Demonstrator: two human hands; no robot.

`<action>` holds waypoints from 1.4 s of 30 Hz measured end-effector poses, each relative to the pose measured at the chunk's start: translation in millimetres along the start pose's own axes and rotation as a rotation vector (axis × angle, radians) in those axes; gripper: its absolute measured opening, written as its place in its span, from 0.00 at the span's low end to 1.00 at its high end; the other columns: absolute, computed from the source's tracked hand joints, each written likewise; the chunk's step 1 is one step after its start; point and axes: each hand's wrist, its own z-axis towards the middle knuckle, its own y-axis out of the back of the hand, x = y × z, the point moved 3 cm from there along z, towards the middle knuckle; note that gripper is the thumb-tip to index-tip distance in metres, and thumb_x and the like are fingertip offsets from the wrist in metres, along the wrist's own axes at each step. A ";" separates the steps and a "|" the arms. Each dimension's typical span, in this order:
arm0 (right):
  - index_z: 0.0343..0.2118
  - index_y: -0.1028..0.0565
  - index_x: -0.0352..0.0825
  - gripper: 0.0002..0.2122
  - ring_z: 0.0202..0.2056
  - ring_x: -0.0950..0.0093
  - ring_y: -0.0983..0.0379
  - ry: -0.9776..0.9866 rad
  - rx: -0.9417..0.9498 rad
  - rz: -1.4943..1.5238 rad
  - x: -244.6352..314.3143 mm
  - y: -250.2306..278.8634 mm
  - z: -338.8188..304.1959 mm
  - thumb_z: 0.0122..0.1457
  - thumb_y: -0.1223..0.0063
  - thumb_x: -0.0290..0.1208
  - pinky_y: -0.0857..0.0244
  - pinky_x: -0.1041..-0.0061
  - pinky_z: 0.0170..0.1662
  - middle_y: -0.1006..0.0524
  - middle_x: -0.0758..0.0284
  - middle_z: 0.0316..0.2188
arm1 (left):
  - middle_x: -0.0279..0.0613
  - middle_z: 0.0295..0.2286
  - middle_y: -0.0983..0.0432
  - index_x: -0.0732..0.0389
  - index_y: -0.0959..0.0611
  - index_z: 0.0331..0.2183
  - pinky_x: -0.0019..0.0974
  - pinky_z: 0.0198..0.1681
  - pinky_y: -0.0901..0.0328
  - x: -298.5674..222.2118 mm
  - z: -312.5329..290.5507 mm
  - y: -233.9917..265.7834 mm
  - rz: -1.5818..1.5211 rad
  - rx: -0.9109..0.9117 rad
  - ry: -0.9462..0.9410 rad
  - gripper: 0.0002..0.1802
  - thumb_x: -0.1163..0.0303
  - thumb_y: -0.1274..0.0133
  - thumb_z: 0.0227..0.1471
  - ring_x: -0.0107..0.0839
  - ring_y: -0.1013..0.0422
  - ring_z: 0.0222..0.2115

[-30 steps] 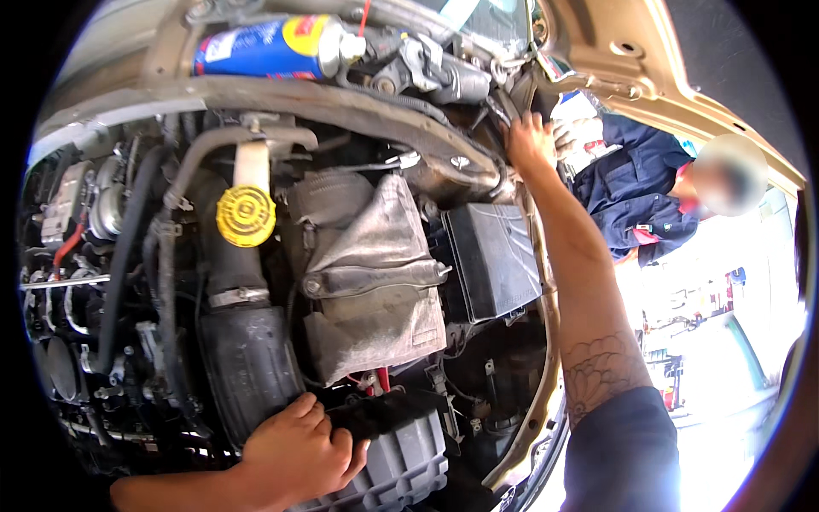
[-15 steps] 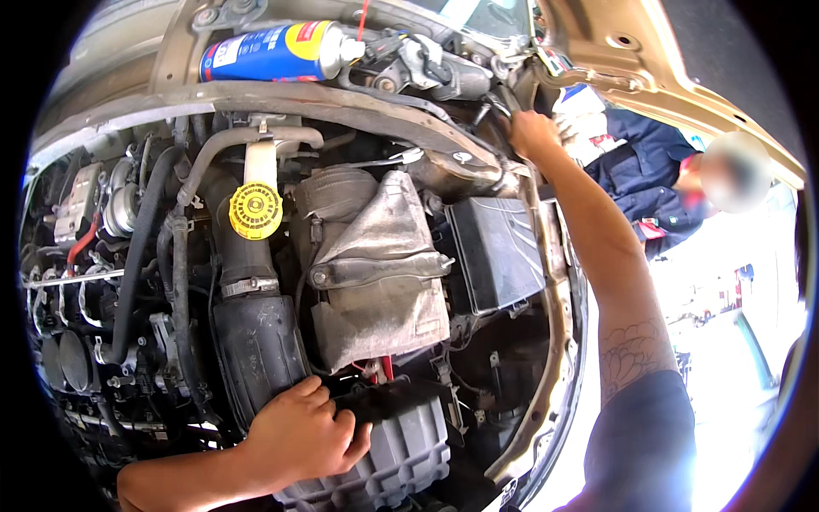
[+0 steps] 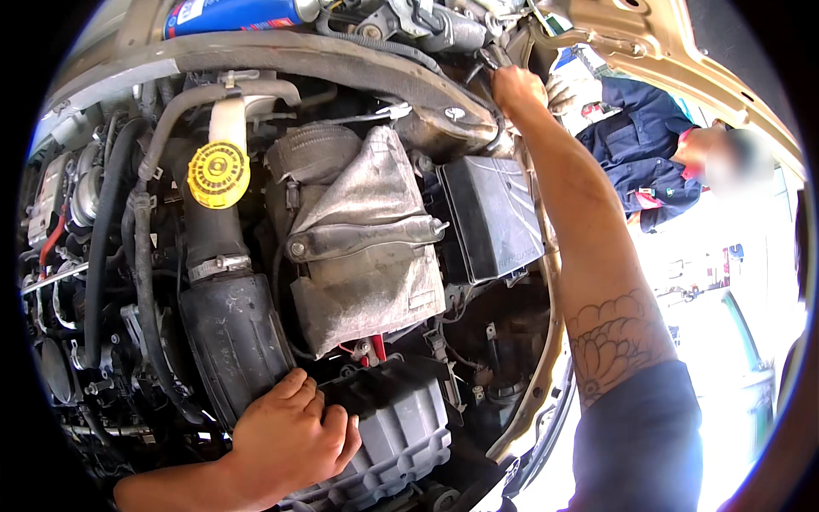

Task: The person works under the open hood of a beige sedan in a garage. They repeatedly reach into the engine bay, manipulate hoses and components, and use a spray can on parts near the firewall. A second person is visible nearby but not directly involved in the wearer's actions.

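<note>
My left hand [image 3: 294,431] rests on the black ribbed air filter box [image 3: 401,427], beside the wide black intake duct [image 3: 235,341]. Its fingers are curled in, and whatever may be under them is hidden. At the far right of the engine bay, my right hand [image 3: 519,92] is closed around a metal hand tool [image 3: 493,58], whose exact kind I cannot make out. The tool is near the wiper motor and linkage [image 3: 444,30]. Below that arm lies a black lidded box [image 3: 495,218], next to the grey fabric-covered battery [image 3: 367,247].
A yellow cap [image 3: 218,174] stands on a white filler neck. Part of a blue spray can [image 3: 239,15] lies at the upper edge. Engine hoses [image 3: 141,256] run along the left. Another person in dark blue clothing [image 3: 636,145] is beyond the raised tan hood [image 3: 631,43].
The view has shifted, so the engine bay sits higher and further left. My right hand stays by the wiper linkage with the tool. My left hand remains on the air filter box.
</note>
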 end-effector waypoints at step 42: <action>0.41 0.25 0.37 0.17 0.40 0.55 0.22 0.166 -0.316 0.020 -58.6 -30.6 -12.3 0.67 0.55 0.48 0.27 0.54 0.39 0.20 0.55 0.35 | 0.43 0.14 0.29 0.61 0.27 0.12 0.36 0.34 0.32 -7.6 5.3 1.5 -0.051 0.018 0.012 0.13 0.68 0.43 0.39 0.38 0.30 0.19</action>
